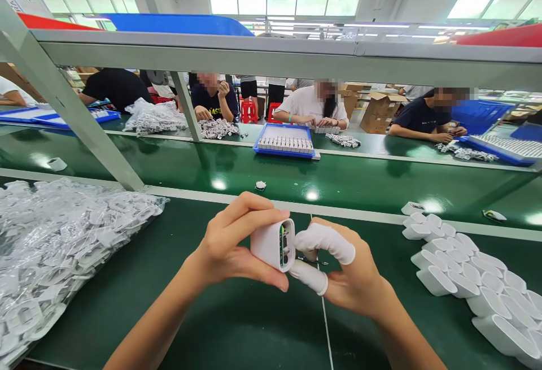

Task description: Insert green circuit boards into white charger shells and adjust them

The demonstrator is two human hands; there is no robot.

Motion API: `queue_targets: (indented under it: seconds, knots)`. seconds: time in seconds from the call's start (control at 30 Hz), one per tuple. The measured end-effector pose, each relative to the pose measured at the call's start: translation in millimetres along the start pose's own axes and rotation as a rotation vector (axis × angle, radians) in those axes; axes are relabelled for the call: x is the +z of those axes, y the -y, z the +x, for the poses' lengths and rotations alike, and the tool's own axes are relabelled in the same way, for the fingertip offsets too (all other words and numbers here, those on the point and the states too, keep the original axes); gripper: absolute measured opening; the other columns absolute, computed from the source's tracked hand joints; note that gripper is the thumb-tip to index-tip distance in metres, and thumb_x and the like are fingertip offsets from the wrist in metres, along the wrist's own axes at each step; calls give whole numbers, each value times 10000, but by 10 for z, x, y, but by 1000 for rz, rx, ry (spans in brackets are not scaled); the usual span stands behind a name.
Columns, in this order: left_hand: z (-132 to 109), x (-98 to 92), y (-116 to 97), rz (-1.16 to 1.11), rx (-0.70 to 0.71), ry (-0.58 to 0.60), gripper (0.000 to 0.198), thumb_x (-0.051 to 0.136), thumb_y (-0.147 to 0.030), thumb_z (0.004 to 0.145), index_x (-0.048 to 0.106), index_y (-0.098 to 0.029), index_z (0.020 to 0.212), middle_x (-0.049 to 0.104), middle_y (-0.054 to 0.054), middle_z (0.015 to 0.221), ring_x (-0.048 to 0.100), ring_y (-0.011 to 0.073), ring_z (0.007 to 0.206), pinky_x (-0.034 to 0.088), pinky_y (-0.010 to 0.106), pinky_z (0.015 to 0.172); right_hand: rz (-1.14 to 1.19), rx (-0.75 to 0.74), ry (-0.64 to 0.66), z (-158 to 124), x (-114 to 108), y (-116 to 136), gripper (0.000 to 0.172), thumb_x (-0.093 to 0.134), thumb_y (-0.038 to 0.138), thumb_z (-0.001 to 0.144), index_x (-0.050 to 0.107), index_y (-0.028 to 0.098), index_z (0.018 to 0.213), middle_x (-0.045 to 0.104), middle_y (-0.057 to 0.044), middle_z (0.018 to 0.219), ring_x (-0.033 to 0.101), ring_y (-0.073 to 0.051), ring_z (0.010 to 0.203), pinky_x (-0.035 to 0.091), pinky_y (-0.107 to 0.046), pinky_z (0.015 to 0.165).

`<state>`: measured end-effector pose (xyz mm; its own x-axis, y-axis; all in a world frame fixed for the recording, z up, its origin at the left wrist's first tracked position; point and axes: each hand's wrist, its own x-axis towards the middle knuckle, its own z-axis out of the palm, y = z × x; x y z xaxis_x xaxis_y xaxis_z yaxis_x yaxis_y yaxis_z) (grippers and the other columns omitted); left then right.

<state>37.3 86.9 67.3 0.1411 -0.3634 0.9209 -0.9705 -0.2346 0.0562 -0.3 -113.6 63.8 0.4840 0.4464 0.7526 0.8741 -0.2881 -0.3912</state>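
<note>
My left hand [228, 246] is closed round a small white charger housing [271, 243], whose open end faces right and shows a green circuit board inside. My right hand [339, 271] has white finger cots on the thumb and forefinger; these are pinched together right at the housing's open end, and a thin dark part shows just behind them. Both hands hover over the green table [237, 319].
A large clear bag of white plastic parts [63, 246] lies at the left. A heap of white housings [474, 279] is at the right. Beyond a metal frame [271, 53] runs a green conveyor [339, 178], with several seated people and a blue tray [285, 144] behind it.
</note>
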Motion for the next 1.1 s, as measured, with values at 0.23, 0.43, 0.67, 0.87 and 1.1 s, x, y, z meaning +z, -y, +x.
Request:
queue_targets:
  seconds: [0.23,0.43,0.67,0.87,1.1]
  knots:
    - [-11,60,23,-188,-82,14,620,766,-547,726,647,-100,1139,633,58,906,598,123,790,551,207,719,-336,-215,-62,31,13,6,130,547,142,921,513,194,807,430,30,579,321,-146,523,237,-287,463]
    - [-22,116,16,-371,-219,27,631,820,-524,666,671,-132,1136,646,65,919,608,131,802,546,215,728,-342,-227,-76,-5,13,-24,188,526,28,842,486,201,782,420,27,568,341,-142,514,257,-277,453]
    - [-14,152,29,-425,-305,-36,623,815,-576,635,692,-176,1096,640,52,883,591,133,756,505,199,602,-217,-161,-155,20,17,8,199,555,98,896,574,222,1051,620,-17,688,545,-177,533,426,-290,462]
    - [-21,168,52,-397,-269,-39,644,815,-546,654,675,-134,1129,636,80,914,617,152,792,547,233,661,-228,-147,-161,-54,33,-38,381,618,124,870,569,235,1231,602,-94,993,595,-243,841,506,-347,654]
    - [-23,154,85,-331,-285,-49,633,790,-573,673,674,-175,1151,638,68,905,625,156,783,563,240,663,-319,-79,-179,-107,107,-140,440,629,117,850,594,261,1264,514,-102,1110,543,-257,967,520,-337,706]
